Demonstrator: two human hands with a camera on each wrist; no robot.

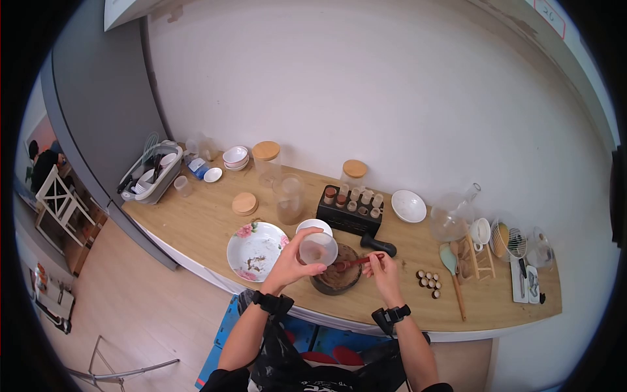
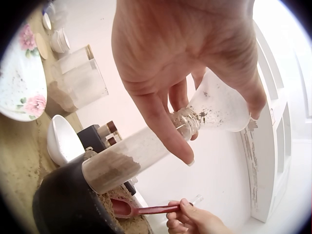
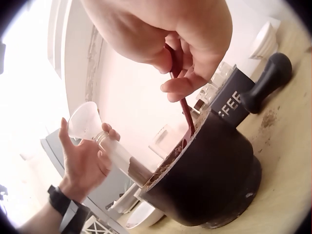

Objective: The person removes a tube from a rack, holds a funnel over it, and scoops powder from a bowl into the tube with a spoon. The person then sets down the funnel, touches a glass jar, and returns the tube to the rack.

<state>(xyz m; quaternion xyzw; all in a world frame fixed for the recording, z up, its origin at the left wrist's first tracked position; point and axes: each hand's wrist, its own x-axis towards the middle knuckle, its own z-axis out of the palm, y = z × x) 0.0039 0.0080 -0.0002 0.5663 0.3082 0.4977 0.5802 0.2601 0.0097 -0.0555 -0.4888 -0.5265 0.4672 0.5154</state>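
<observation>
My left hand (image 1: 287, 266) grips the neck of a clear glass tube (image 2: 119, 163), with a funnel (image 2: 222, 107) seated in its mouth. Brown powder lies in the tube's lower part, and dark specks cling inside the funnel. The tube leans, its lower end right at the rim of a black mortar (image 3: 204, 170). Between thumb and fingers, my right hand (image 1: 385, 274) pinches the handle of a red scoop (image 2: 158, 209). The scoop's bowl dips into the brown powder (image 1: 338, 277) inside the mortar.
Behind the mortar stand a black rack (image 1: 346, 212) of small tubes, a white bowl (image 1: 315, 225) and a black pestle (image 1: 379, 245). A floral plate (image 1: 251, 243) lies to the left. Several small caps (image 1: 429, 281) and a spatula (image 1: 450, 261) lie to the right.
</observation>
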